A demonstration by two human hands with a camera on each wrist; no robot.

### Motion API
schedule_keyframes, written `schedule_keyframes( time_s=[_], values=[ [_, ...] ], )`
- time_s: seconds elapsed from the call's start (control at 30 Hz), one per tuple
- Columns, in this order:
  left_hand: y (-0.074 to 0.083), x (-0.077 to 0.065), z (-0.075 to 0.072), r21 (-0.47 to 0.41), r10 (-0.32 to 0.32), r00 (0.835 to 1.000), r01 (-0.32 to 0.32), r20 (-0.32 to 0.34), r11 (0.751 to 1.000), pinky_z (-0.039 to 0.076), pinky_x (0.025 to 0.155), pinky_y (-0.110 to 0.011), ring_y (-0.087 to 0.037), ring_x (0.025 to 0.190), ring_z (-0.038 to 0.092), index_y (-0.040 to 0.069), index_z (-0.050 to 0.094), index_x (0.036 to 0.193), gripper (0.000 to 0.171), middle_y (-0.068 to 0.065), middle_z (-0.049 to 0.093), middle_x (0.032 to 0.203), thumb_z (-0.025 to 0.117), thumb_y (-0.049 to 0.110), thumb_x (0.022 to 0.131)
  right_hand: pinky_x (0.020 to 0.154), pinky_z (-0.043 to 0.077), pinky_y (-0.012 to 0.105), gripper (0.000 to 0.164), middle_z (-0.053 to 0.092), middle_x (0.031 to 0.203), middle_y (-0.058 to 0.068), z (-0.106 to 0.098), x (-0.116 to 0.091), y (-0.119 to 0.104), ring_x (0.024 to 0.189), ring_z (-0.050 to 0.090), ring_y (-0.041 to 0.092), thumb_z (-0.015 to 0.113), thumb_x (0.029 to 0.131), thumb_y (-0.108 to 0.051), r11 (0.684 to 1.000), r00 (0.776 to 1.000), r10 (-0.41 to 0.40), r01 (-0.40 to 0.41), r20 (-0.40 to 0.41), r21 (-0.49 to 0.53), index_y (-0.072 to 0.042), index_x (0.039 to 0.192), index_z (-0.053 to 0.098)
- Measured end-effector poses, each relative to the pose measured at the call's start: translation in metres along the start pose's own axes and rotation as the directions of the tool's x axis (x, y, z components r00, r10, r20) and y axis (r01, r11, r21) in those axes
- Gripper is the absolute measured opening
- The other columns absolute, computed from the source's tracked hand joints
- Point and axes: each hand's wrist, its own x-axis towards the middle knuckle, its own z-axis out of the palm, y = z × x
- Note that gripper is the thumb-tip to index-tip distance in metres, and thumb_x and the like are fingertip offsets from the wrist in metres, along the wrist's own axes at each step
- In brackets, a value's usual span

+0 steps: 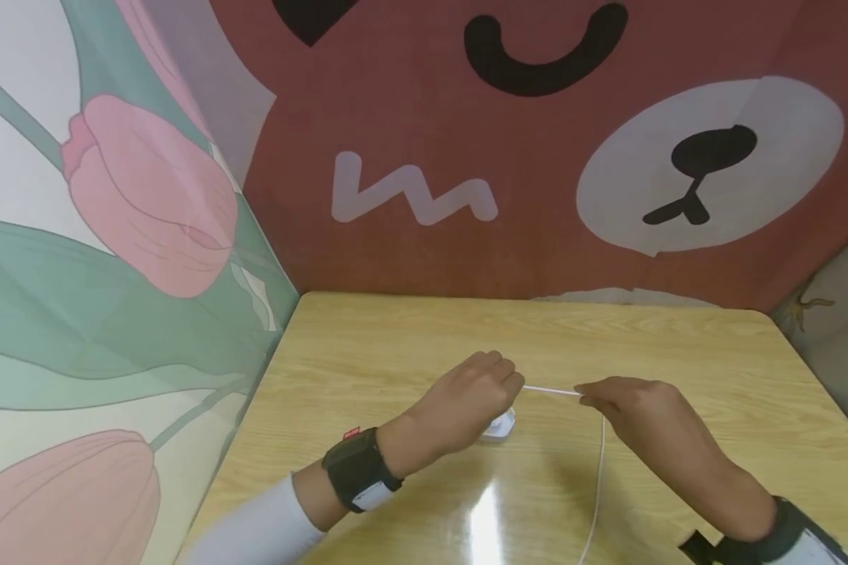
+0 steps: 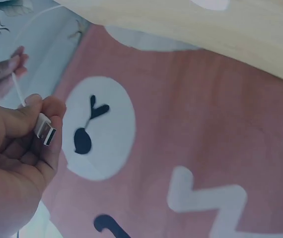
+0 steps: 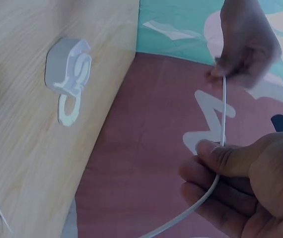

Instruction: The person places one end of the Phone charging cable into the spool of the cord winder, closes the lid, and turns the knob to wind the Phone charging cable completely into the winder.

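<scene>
My left hand pinches a white USB cable right behind its plug. The flat metal USB-A plug sticks out past the thumb and fingers in the left wrist view. My right hand pinches the same cable a short way along, between thumb and fingers. The stretch between the hands is straight, and the rest hangs from the right hand toward the near side. Partly behind the left hand, a white plastic case with a loop lies on the wooden table.
A brown wall cloth with a bear's face stands along the table's far edge. On the left is a panel printed with tulips. Light glares off the tabletop in front. Each wrist wears a black strap.
</scene>
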Motion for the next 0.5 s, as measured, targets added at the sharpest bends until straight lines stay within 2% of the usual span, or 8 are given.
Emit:
schedule_keyframes(
  time_s=[0.2, 0.37, 0.5],
  values=[
    [-0.021, -0.021, 0.003, -0.037, -0.038, 0.994, 0.034, -0.100, 0.999, 0.042, 0.067, -0.020, -0.012, 0.073, 0.045, 0.012, 0.063, 0.087, 0.019, 0.003, 0.057, 0.080, 0.067, -0.007, 0.087, 0.055, 0.057, 0.023, 0.035, 0.080, 0.089, 0.001, -0.008, -0.001, 0.007, 0.071, 0.075, 0.017, 0.088, 0.068, 0.001, 0.997, 0.997, 0.074, -0.075, 0.027, 0.018, -0.010, 0.101, 0.080],
    [-0.036, -0.035, 0.006, -0.080, -0.096, 0.988, 0.087, -0.124, 0.993, 0.047, 0.070, -0.021, -0.012, 0.075, 0.050, 0.007, 0.068, 0.093, 0.018, 0.000, 0.063, 0.085, 0.071, -0.009, 0.086, 0.053, 0.049, 0.014, 0.035, 0.080, 0.090, 0.002, -0.014, -0.002, 0.018, 0.067, 0.072, 0.014, 0.087, 0.071, 0.000, 0.994, 0.994, 0.107, -0.107, 0.028, 0.015, -0.011, 0.104, 0.080],
    [-0.046, -0.045, 0.006, -0.093, -0.117, 0.983, 0.105, -0.138, 0.990, 0.048, 0.069, -0.023, -0.014, 0.074, 0.051, 0.005, 0.068, 0.093, 0.022, -0.001, 0.064, 0.084, 0.069, -0.014, 0.083, 0.054, 0.046, 0.011, 0.038, 0.080, 0.088, 0.002, -0.018, -0.006, 0.028, 0.064, 0.070, 0.011, 0.087, 0.068, 0.002, 0.994, 0.994, 0.106, -0.106, 0.010, -0.001, -0.011, 0.103, 0.081]
  ],
)
